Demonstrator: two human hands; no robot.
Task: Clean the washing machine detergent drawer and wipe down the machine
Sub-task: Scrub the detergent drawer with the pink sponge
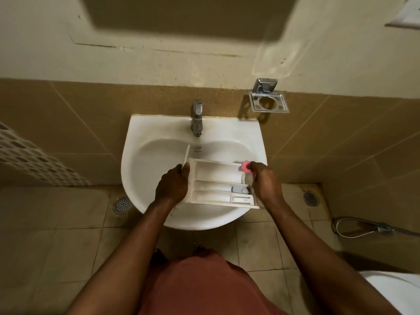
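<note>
Two hands hovered over the white sink (136,135), where the detergent drawer (218,173) was held across the basin. The left hand (172,185) gripped its front-panel end; the right hand (263,180) pinched a small pink sponge (245,166) at the drawer's far corner. Scrubbing seemed in hand; next, I judged, the sponge must reach into each compartment.

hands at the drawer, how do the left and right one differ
The left hand grips the detergent drawer by its front-panel end; the right hand pinches a pink sponge instead. The left hand sits at the drawer's left end, the right hand at its opposite end, by the far corner. Both are held over the white sink.
</note>
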